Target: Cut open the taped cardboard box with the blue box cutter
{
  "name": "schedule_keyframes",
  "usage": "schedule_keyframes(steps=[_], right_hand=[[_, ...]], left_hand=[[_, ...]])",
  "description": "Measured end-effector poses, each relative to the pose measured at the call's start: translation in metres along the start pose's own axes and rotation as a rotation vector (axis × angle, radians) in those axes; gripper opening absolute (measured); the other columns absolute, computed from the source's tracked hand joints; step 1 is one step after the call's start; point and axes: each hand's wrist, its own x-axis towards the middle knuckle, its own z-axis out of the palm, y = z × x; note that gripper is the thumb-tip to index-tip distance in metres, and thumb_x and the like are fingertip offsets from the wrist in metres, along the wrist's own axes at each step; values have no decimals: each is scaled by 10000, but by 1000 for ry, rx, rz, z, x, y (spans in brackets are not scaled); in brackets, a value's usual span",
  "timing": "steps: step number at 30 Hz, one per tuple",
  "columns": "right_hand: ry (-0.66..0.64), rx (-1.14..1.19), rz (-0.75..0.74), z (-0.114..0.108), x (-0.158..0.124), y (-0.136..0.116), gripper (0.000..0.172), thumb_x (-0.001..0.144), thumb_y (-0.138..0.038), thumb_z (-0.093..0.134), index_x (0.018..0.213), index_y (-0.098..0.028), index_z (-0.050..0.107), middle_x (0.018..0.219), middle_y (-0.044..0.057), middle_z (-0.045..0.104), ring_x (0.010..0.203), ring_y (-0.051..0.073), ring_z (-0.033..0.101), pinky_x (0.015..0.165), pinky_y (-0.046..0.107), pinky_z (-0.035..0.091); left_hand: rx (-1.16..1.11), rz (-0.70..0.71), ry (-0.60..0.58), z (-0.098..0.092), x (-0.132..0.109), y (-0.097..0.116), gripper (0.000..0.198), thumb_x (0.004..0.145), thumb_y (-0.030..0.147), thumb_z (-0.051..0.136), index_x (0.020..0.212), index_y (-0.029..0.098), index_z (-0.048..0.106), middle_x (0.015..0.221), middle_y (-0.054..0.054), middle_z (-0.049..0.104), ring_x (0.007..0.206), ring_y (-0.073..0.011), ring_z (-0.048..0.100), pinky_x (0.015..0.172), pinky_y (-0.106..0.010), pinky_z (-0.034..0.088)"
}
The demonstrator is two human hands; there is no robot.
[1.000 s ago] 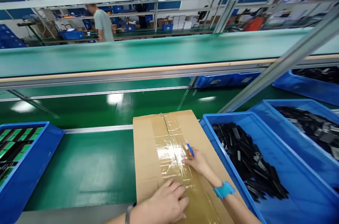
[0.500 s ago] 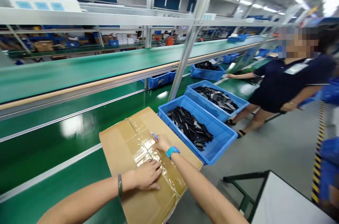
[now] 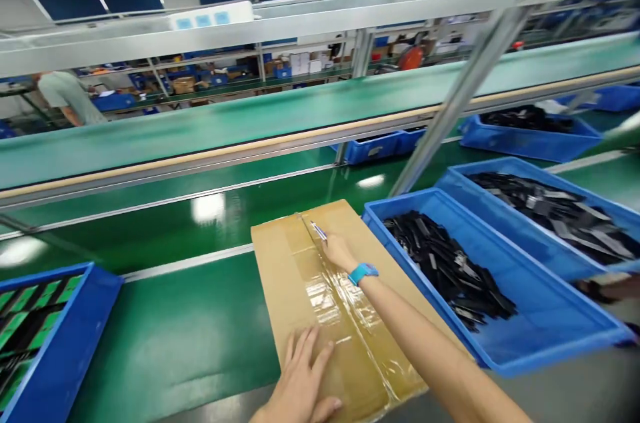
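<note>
A brown cardboard box (image 3: 285, 276) sits on the green bench, its top seam covered by clear, shiny packing tape (image 3: 324, 300). My left hand (image 3: 303, 376) rests flat on the near part of the lid, fingers spread. Near the far end of the seam, my right hand (image 3: 339, 251) is closed around a slim blue-and-white pen (image 3: 319, 231). The pen points towards the far edge of the box, with its tip close to the taped seam. I cannot tell whether the tip touches the tape. A blue watch band is on my right wrist.
Right of the box stands a blue bin (image 3: 505, 296) of black parts (image 3: 450, 263), with another blue bin (image 3: 525, 210) behind it. At left is a blue crate (image 3: 95, 323) holding green and black pieces. A metal post (image 3: 465, 90) rises beyond the box, beside a raised green conveyor (image 3: 280, 106).
My view has swung left. My right hand has moved along the seam to the far end of the box. My left hand has shifted nearer, off the seam, and lies flatter.
</note>
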Motion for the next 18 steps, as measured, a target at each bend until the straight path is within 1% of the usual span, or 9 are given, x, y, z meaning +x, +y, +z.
schedule_keyframes(steps=[2, 4, 5, 7, 10, 12, 14, 16, 18], right_hand=[[21, -70, -22, -5, 21, -18, 426, 1022, -173, 365, 1381, -106, 584, 1230, 205, 722, 1143, 287, 695, 895, 326, 495], [44, -143, -25, -7, 37, -29, 472, 1021, -171, 339, 1438, -129, 554, 1208, 213, 727, 1123, 308, 702, 887, 357, 503], [52, -177, -28, -7, 43, -32, 489, 1019, -167, 323, 1451, -132, 548, 1203, 220, 726, 1117, 314, 703, 888, 367, 505], [56, -236, -36, -5, 51, -36, 503, 1016, -167, 304, 1447, -129, 558, 1207, 232, 721, 1114, 316, 703, 896, 375, 504], [38, -300, -61, -3, 53, -37, 502, 1015, -170, 285, 1415, -120, 584, 1215, 234, 715, 1115, 310, 700, 894, 371, 501], [22, -335, -82, -5, 48, -37, 487, 1011, -163, 283, 1375, -111, 603, 1212, 234, 713, 1117, 316, 698, 882, 373, 497], [-5, -361, -99, -9, 37, -37, 468, 991, -138, 304, 1332, -118, 624, 1204, 223, 719, 1120, 327, 697, 863, 376, 494], [-41, -380, -102, -12, 21, -36, 462, 969, -111, 321, 1304, -122, 639, 1197, 214, 724, 1123, 339, 698, 846, 381, 494], [-77, -395, -96, -14, 0, -34, 451, 952, -97, 349, 1282, -116, 655, 1182, 215, 728, 1125, 349, 698, 840, 384, 494]], left_hand=[[39, -94, 138, 10, -24, -14, 965, 850, 361, 788, 1648, 229, 261, 1696, -262, 253, 1568, -461, 251, 1185, -752, 359], [77, -186, 285, 14, -50, -26, 855, 913, 294, 688, 1648, 229, 257, 1693, -228, 293, 1572, -416, 278, 1195, -708, 387], [90, -242, 340, 14, -62, -30, 804, 940, 259, 633, 1649, 234, 255, 1691, -209, 314, 1572, -392, 296, 1197, -685, 404], [92, -348, 390, 10, -84, -34, 716, 982, 219, 547, 1642, 258, 272, 1681, -165, 360, 1563, -341, 337, 1199, -621, 444], [69, -461, 418, 2, -106, -34, 594, 1032, 253, 482, 1611, 276, 347, 1648, -135, 431, 1529, -302, 411, 1177, -555, 494], [51, -499, 434, -2, -111, -33, 538, 1050, 296, 460, 1584, 268, 397, 1625, -142, 464, 1510, -309, 441, 1167, -568, 500], [23, -509, 425, -5, -110, -34, 512, 1055, 313, 450, 1563, 253, 433, 1614, -157, 473, 1510, -322, 439, 1177, -595, 480], [-12, -480, 390, -11, -102, -36, 507, 1050, 306, 456, 1553, 237, 446, 1615, -173, 463, 1522, -332, 418, 1196, -614, 450], [-36, -424, 352, -22, -89, -37, 519, 1039, 280, 471, 1554, 225, 434, 1622, -188, 443, 1536, -345, 391, 1210, -637, 419]])
